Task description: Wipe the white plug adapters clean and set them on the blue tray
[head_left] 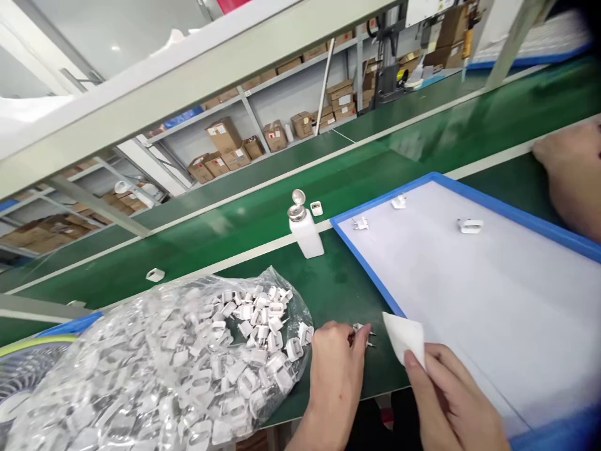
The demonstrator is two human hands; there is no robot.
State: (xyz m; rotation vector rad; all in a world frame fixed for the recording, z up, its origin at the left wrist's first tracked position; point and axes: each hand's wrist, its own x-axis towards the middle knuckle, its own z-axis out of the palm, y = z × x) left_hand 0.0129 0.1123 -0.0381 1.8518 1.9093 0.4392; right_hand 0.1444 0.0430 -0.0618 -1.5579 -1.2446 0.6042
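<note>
My left hand [335, 363] is closed round a small white plug adapter [359, 327], whose metal prongs point right from between the fingers. My right hand [453, 394] pinches a folded white wipe [404, 334] between thumb and fingers, beside the tray's near left edge. Left of my left hand lies a large clear plastic bag [300, 307], its mouth open, full of white plug housings [201, 382]. To my right a white tray with a blue rim [380, 285] carries a few plug adapters [469, 225] set apart from each other.
A white pump bottle [307, 235] with its metal lid raised stands behind my hands. Single white housings [154, 274] ride on the green belt [244, 219] beyond. Another person's hand [573, 175] rests at the right edge. A fan [32, 369] is at lower left.
</note>
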